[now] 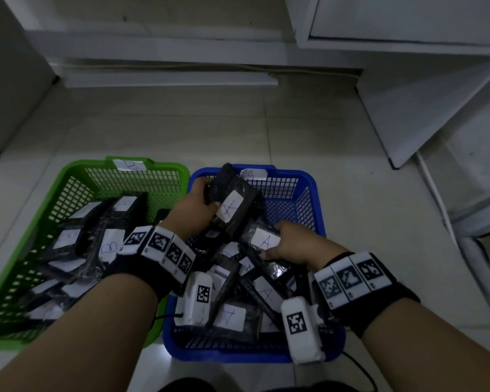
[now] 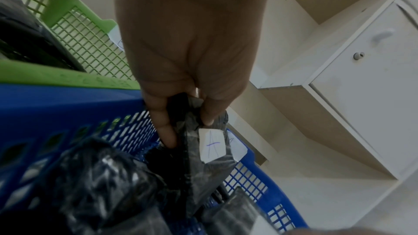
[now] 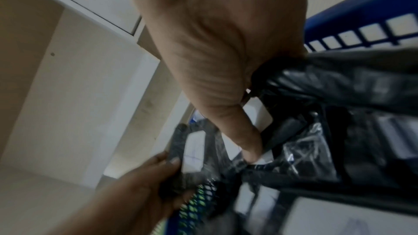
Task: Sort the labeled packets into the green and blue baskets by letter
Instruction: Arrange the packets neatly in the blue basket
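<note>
- Head view: left hand (image 1: 198, 205) grips a black "A" packet (image 1: 232, 205) above the blue basket (image 1: 309, 193).
- Right hand (image 1: 292, 244) pinches another "A" packet (image 1: 263, 240).
- Green basket (image 1: 77, 179), left, holds "B" packets (image 1: 109, 247).

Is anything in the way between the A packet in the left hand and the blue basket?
Nothing visible blocks it. The left hand grips the A packet right over the blue basket, above other A packets piled there; the right hand holds another packet nearer.

Left hand (image 1: 194, 206) fingers curled gripping, right hand (image 1: 293, 244) likewise, lower
</note>
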{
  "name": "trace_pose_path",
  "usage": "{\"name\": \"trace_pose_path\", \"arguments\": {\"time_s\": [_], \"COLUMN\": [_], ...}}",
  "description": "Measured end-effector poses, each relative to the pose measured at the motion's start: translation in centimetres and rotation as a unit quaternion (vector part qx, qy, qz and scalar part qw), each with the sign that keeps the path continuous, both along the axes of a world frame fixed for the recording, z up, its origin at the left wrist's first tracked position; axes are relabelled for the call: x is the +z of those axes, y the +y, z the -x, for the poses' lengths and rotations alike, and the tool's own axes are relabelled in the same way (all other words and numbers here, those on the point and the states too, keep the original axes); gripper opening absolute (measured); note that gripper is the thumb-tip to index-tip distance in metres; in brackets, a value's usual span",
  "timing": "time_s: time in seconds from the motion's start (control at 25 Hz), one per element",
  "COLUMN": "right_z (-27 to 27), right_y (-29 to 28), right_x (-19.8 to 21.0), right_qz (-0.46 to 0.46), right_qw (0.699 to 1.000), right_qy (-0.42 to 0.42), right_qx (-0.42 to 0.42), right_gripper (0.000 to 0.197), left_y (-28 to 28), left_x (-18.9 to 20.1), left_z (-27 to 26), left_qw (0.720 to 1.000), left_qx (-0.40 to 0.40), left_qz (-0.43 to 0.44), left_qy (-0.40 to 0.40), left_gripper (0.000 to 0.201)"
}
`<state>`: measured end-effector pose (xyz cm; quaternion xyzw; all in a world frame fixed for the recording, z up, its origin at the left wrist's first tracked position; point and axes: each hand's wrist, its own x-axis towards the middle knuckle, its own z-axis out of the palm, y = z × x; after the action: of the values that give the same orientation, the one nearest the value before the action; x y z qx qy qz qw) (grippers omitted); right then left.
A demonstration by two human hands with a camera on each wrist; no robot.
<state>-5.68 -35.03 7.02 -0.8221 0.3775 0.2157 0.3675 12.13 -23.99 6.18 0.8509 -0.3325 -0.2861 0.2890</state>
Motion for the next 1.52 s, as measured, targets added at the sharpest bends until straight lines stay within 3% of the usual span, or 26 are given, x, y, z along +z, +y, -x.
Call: {"name": "trace_pose_path", "arguments": {"time_s": [0.12, 0.24, 0.4, 0.56, 0.68, 0.88, 0.96, 1.08, 1.2, 1.32, 1.44, 1.52], "right_z": [0.6, 1.2, 2.5, 3.7, 4.3, 4.6, 4.4, 3.4, 2.0, 1.0, 0.7, 0.6], "right_y": [0.6, 0.5, -1.3, -3.7, -4.2, -4.1, -4.0, -3.7, -3.3, -2.7, -2.3, -2.4], "right_x": [-0.7, -0.8, 1.1, 2.4, 2.5, 1.7, 1.6, 1.2, 0.2, -1.4, -2.2, -2.2], "right_qz": [0.004, -0.01, -0.003, 0.043, 0.048, 0.042, 0.05, 0.051, 0.05, 0.033, 0.016, 0.019], "right_qw": [0.999, 0.999, 0.981, 0.918, 0.908, 0.928, 0.933, 0.938, 0.94, 0.951, 0.96, 0.961], "right_qy": [0.013, -0.046, -0.153, -0.262, -0.286, -0.256, -0.248, -0.249, -0.246, -0.226, -0.197, -0.195], "right_qx": [0.036, 0.009, -0.116, -0.296, -0.303, -0.267, -0.256, -0.237, -0.232, -0.21, -0.201, -0.196], "right_gripper": [0.064, 0.068, 0.053, 0.042, 0.04, 0.038, 0.035, 0.033, 0.034, 0.047, 0.06, 0.06], "left_y": [-0.3, -0.4, -1.0, -3.0, -4.6, -5.6, -5.4, -5.2, -5.6, -5.9, -5.8, -5.7], "left_x": [0.2, 0.3, 0.5, 0.5, -1.0, -2.7, -2.8, -2.5, -1.8, -1.6, -2.6, -3.4], "left_z": [0.6, 1.1, 1.2, 3.6, 6.2, 8.6, 8.2, 6.9, 5.3, 4.2, 2.7, 1.9], "left_qw": [1.0, 0.999, 0.995, 0.991, 0.983, 0.994, 0.989, 0.971, 0.958, 0.911, 0.868, 0.887], "left_qx": [0.013, 0.026, 0.058, 0.02, -0.004, -0.023, -0.073, -0.157, -0.189, -0.256, -0.326, -0.308], "left_qz": [0.01, 0.009, 0.057, 0.064, 0.02, -0.078, -0.128, -0.175, -0.146, -0.157, -0.247, -0.241], "left_qy": [0.005, 0.027, 0.061, 0.12, 0.183, 0.075, 0.03, -0.052, -0.161, -0.283, -0.282, -0.245], "left_gripper": [0.05, 0.047, 0.046, 0.035, 0.038, 0.035, 0.035, 0.028, 0.024, 0.028, 0.042, 0.043]}}
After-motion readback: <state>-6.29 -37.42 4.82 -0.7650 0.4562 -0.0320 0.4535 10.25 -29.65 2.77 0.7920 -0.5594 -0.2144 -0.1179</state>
